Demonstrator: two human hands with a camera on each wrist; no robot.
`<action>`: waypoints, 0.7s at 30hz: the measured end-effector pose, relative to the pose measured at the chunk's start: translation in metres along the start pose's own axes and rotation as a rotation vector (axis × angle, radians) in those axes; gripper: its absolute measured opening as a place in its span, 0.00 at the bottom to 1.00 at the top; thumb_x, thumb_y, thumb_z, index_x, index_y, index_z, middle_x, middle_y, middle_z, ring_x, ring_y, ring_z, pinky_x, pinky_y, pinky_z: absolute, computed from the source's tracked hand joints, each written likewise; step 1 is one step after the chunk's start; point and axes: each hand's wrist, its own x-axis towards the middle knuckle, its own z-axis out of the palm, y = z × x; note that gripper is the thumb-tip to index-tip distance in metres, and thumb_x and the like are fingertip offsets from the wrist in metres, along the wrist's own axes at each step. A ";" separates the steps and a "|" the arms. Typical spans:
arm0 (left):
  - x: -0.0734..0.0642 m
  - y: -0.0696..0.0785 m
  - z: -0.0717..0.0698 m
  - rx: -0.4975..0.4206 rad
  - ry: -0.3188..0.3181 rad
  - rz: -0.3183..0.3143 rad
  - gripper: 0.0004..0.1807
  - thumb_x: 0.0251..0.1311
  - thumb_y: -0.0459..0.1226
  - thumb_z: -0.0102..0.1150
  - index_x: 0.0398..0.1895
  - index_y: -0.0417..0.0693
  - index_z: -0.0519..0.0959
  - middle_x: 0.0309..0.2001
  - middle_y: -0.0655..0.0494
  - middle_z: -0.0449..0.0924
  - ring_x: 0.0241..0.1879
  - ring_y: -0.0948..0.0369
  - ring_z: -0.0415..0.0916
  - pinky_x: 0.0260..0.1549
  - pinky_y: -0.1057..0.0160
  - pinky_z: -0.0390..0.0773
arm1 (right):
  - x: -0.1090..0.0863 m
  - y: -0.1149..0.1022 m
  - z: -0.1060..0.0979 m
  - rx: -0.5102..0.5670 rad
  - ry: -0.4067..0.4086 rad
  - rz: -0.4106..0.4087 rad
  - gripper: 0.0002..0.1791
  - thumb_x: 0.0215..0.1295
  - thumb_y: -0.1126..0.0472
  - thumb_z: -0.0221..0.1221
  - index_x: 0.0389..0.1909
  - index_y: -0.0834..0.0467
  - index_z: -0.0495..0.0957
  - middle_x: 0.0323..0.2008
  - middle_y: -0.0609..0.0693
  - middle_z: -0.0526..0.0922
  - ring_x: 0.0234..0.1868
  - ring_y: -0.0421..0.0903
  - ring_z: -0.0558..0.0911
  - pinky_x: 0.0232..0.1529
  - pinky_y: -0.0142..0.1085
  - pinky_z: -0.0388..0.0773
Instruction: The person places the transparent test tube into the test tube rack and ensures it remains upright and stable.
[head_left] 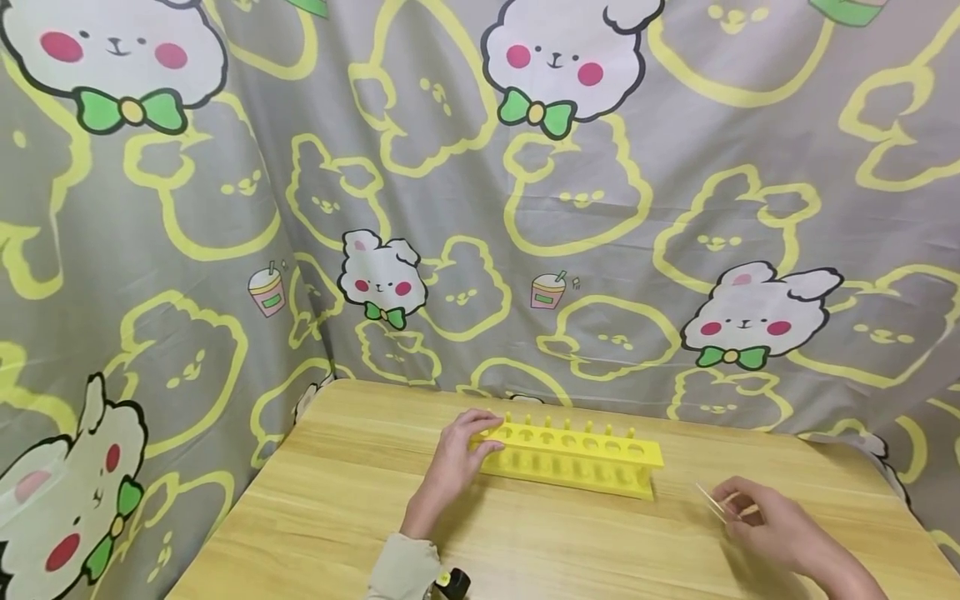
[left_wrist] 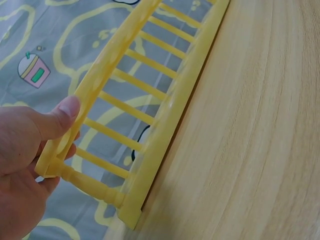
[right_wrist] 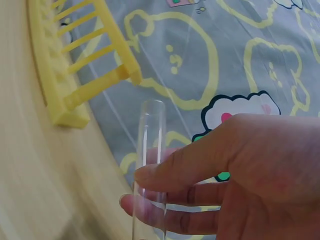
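A yellow test tube rack [head_left: 570, 458] with a row of round holes and short pegs behind them stands on the wooden table. My left hand [head_left: 457, 450] grips its left end, the thumb at the front of the top bar and the fingers behind, as the left wrist view shows on the rack [left_wrist: 95, 90]. Off the rack's right end, my right hand [head_left: 765, 517] pinches a clear glass test tube [right_wrist: 151, 125] between thumb and fingers. The tube looks empty and is apart from the rack. In the head view the tube [head_left: 709, 502] leans, its upper end toward the rack.
The wooden table [head_left: 330, 517] reaches back to a grey curtain [head_left: 465, 208] printed with yellow outlines and white rabbits. The curtain also hangs along the left side. A small black object [head_left: 453, 582] sits at the left sleeve's cuff.
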 end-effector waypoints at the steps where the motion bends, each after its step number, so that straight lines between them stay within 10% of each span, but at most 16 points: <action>1: 0.000 0.000 0.000 0.001 0.004 0.005 0.19 0.59 0.33 0.71 0.54 0.37 0.85 0.53 0.47 0.82 0.54 0.49 0.81 0.54 0.52 0.83 | 0.001 -0.002 0.000 -0.003 0.023 -0.009 0.15 0.69 0.71 0.61 0.54 0.66 0.75 0.40 0.54 0.79 0.39 0.51 0.84 0.31 0.35 0.81; 21: 0.001 0.003 -0.001 -0.008 -0.017 -0.046 0.20 0.59 0.33 0.72 0.55 0.39 0.85 0.54 0.49 0.82 0.56 0.51 0.80 0.57 0.54 0.82 | 0.013 -0.020 0.006 -0.082 0.304 0.024 0.20 0.68 0.69 0.63 0.60 0.65 0.73 0.44 0.55 0.81 0.45 0.58 0.86 0.32 0.35 0.82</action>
